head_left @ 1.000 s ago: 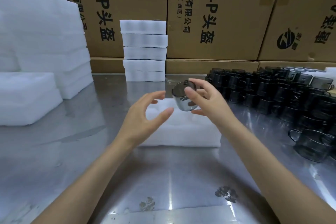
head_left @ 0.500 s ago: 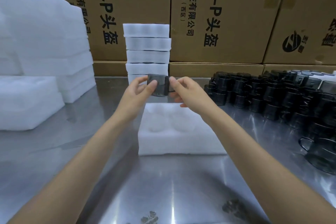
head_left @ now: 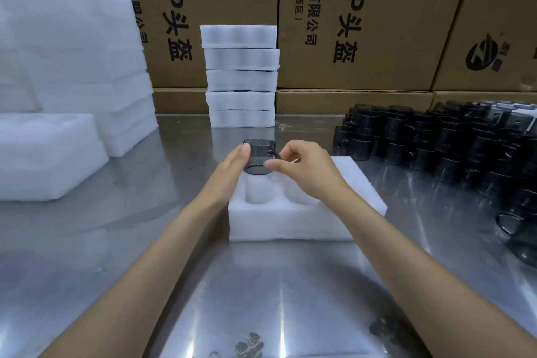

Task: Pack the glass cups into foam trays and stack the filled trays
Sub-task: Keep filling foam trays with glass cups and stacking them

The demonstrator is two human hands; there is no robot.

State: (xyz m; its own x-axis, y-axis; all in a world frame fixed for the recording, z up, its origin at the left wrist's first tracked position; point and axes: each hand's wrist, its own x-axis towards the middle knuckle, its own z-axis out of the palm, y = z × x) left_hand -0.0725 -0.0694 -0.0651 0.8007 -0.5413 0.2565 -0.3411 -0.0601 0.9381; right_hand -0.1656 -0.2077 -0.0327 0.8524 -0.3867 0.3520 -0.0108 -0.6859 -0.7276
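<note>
Both hands hold a smoky glass cup (head_left: 259, 156) upright just above the foam tray's (head_left: 293, 221) far-left pocket: left hand (head_left: 232, 167) flat against its side, right hand (head_left: 305, 167) pinching the handle.

Smoky grey glass cup (head_left: 259, 156), upright, mouth up, handle to the right, held above the far-left pocket of a white foam tray (head_left: 293, 224); left hand (head_left: 232, 166) lies flat against its left wall, right hand (head_left: 305, 168) pinches it at the handle. The tray lies flat on the steel table with round pockets showing, the visible ones without cups. Five white trays stand as a stack (head_left: 240, 78) at the back, and a crowd of dark glass cups (head_left: 453, 142) stands at the right, well apart from the tray.
</note>
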